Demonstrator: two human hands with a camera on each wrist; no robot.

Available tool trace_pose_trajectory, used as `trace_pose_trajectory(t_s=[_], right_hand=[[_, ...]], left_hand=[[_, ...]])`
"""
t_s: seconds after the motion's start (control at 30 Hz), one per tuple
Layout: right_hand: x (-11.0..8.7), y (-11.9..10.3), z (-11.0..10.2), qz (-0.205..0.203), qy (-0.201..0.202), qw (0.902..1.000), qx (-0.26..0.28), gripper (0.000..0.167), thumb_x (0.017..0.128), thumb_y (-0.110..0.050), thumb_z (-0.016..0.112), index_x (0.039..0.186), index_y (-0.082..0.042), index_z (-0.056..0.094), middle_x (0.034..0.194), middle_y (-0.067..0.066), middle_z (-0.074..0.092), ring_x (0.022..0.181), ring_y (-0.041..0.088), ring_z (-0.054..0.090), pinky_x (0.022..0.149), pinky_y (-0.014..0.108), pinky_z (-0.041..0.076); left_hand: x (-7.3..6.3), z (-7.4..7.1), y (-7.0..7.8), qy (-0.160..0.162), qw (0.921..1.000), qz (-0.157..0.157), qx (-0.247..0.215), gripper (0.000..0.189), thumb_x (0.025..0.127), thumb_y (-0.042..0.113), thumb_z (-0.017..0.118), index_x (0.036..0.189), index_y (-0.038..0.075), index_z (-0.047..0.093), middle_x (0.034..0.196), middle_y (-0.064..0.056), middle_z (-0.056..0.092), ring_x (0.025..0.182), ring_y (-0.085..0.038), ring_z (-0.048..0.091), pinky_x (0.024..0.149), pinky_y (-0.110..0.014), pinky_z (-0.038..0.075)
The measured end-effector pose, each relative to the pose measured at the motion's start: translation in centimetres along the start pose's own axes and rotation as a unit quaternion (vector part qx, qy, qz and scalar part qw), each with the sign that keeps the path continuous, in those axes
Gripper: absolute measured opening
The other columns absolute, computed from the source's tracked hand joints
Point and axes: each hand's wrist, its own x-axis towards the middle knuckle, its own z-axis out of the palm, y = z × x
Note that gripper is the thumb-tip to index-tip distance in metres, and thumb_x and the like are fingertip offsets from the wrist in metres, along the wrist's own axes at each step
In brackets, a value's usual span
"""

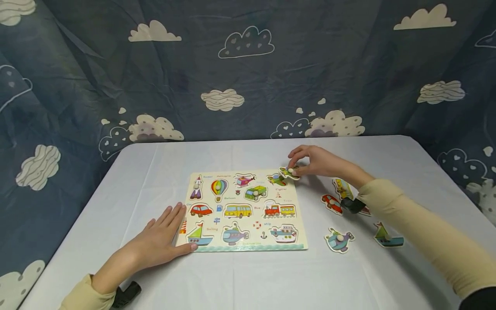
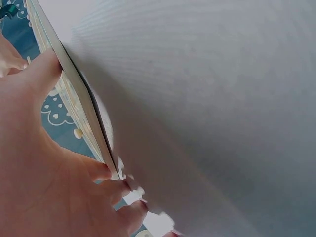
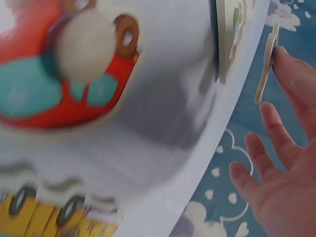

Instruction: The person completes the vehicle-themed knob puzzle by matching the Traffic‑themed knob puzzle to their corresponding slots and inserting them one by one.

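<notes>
A wooden puzzle board [image 1: 240,224] printed with vehicles lies flat on the white table. My left hand [image 1: 155,241] rests on its left edge, fingers stretched and thumb at the lower left corner near the sailboat picture. At the top right corner, my right hand [image 1: 317,161] pinches a green airplane puzzle piece [image 1: 288,173] between thumb and finger, just over the board's airplane picture [image 1: 277,179]. Seen edge-on in the right wrist view, that piece [image 3: 265,69] is thin, and the other fingers are spread apart from it.
Right of the board lie a submarine piece [image 1: 339,240], a sailboat piece [image 1: 388,237], a red car piece [image 1: 331,203] and a yellow bus piece [image 1: 342,188]. My right forearm passes over another piece there, partly hiding it. A dark cloud-patterned cloth [image 1: 248,77] hangs behind the table.
</notes>
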Motion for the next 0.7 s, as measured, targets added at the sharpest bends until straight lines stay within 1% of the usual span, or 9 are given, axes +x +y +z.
trace_pose_trajectory(t_s=[0.27,0.5,0.7], right_hand=[[1.4,-0.9,1.5,-0.015,-0.005,0.9999,-0.004,0.014,0.081,-0.01,0.081,0.093,-0.015,0.078,0.129,0.013,0.059,0.126,0.032,0.046,0.106,0.054,0.034],[2.4,-1.3,2.6,-0.036,-0.021,0.9991,-0.003,0.013,0.08,-0.009,0.082,0.091,-0.016,0.078,0.126,0.013,0.06,0.123,0.032,0.048,0.107,0.052,0.032],[2.7,-1.3,3.0,-0.061,-0.027,0.9977,-0.015,0.012,0.08,-0.009,0.082,0.089,-0.015,0.078,0.123,0.015,0.061,0.118,0.033,0.051,0.102,0.052,0.037]], left_hand=[[0.1,0.1,-0.2,0.003,1.0,0.0,0.004,0.11,0.084,0.077,0.05,0.156,0.001,0.018,0.162,-0.016,0.015,0.147,-0.038,0.012,0.108,-0.068,0.019],[0.1,0.0,-0.1,0.005,1.0,0.002,0.001,0.109,0.084,0.077,0.051,0.156,0.001,0.017,0.162,-0.016,0.016,0.147,-0.039,0.013,0.108,-0.068,0.019],[-0.1,-0.2,0.1,0.001,1.0,0.001,-0.004,0.11,0.084,0.077,0.05,0.157,0.002,0.017,0.162,-0.017,0.016,0.147,-0.039,0.013,0.107,-0.069,0.019]])
